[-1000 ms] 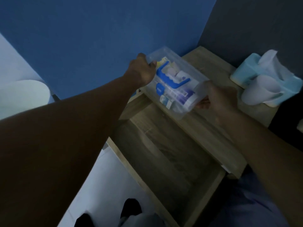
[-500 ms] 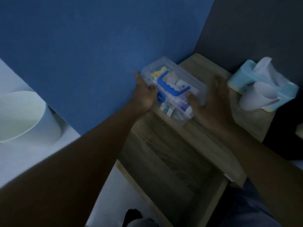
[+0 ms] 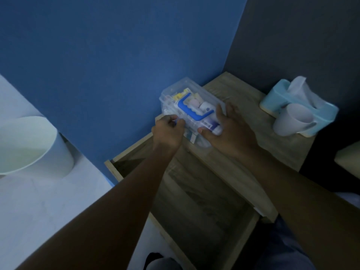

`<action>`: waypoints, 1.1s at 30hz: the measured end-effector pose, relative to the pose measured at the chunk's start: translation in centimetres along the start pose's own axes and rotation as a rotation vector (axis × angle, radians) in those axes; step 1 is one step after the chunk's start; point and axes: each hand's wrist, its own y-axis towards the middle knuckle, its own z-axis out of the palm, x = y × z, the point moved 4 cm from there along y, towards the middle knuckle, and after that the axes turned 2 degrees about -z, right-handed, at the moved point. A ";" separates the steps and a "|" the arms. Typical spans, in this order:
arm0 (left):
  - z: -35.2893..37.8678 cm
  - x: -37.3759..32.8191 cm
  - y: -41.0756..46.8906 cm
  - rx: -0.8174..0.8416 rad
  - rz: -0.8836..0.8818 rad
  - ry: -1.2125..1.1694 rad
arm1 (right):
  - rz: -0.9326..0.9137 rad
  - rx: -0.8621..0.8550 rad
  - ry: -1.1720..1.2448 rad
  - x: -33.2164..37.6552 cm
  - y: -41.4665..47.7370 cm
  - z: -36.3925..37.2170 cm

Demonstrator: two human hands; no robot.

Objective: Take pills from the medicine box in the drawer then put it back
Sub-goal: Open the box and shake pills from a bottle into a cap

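The clear plastic medicine box with a blue handle on its lid rests on the wooden bedside table's top, against the blue wall. Small bottles and packets show through its walls. My left hand has its fingers curled on the box's near-left edge, at a small blue latch. My right hand lies over the near-right end of the box, thumb and fingers pressing on the lid. Below them the drawer stands pulled out, and its wooden bottom is bare.
A light blue tissue box with a white cup leaning on it stands at the table's right end. A white bin stands on the floor to the left. A dark wall lies behind the table.
The box went from held in the air over the drawer to resting on the table top. My left hand slid to the near-left latch and my right hand came onto the lid.
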 end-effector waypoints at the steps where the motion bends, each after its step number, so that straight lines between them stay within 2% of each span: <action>1: -0.1 0.0 -0.3 0.000 0.080 0.068 | 0.002 -0.003 -0.003 -0.1 0.0 0.0; 4: 0.4 0.5 -1.4 0.045 0.233 0.264 | -0.004 -0.008 -0.026 -0.1 0.2 0.0; 11: 1.7 1.3 -2.5 0.231 0.268 0.430 | -0.042 0.094 -0.056 0.0 0.2 -0.9; 17: 0.9 1.7 -3.0 0.303 0.292 0.518 | -0.013 0.138 -0.061 0.7 -0.3 -1.8; 22: 0.1 1.2 -1.5 0.333 0.292 0.583 | -0.002 0.063 -0.068 1.1 -0.6 -3.4; 24: -0.1 0.7 -0.8 0.304 0.288 0.598 | -0.005 0.012 0.007 0.9 -0.8 -4.8; 27: 0.0 -0.2 -0.2 0.273 0.397 0.623 | -0.044 -0.140 0.206 0.3 -1.1 -7.6; 30: 0.2 -0.8 -0.1 0.322 0.526 0.623 | -0.061 -0.311 0.398 -1.0 -0.4 -9.9; 33: 0.9 -0.2 -0.4 0.375 0.568 0.688 | -0.081 -0.479 0.430 -3.0 1.2 -10.4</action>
